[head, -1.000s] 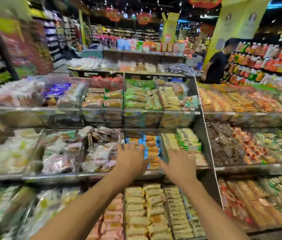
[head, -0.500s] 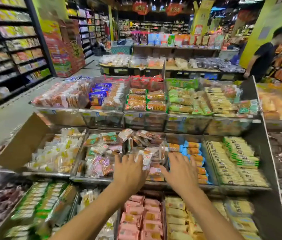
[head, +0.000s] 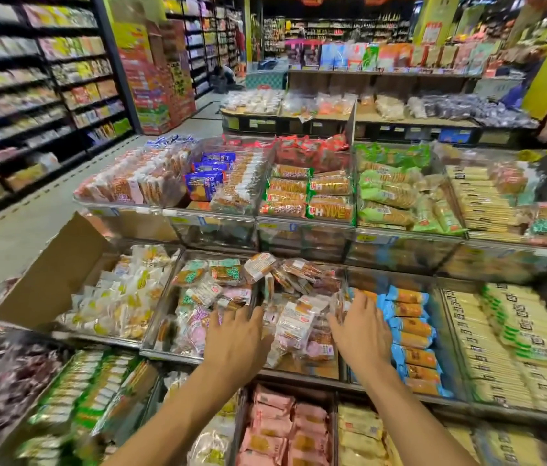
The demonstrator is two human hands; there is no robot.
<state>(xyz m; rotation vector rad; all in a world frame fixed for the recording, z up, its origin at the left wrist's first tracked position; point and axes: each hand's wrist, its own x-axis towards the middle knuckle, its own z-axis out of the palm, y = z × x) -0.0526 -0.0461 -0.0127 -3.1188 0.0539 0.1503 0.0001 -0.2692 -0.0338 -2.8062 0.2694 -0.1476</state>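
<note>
The left grip and right grip lie, fingers spread, on small clear-wrapped snack packets in a clear plastic bin. Just beside the right grip lie blue-ended orange packets.

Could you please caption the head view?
The left hand and right hand reach over a clear bin of mixed snack packets.

One left hand, one right hand, one open cardboard box, three stepped tiers of clear bins, five bins across the upper tier.
</note>
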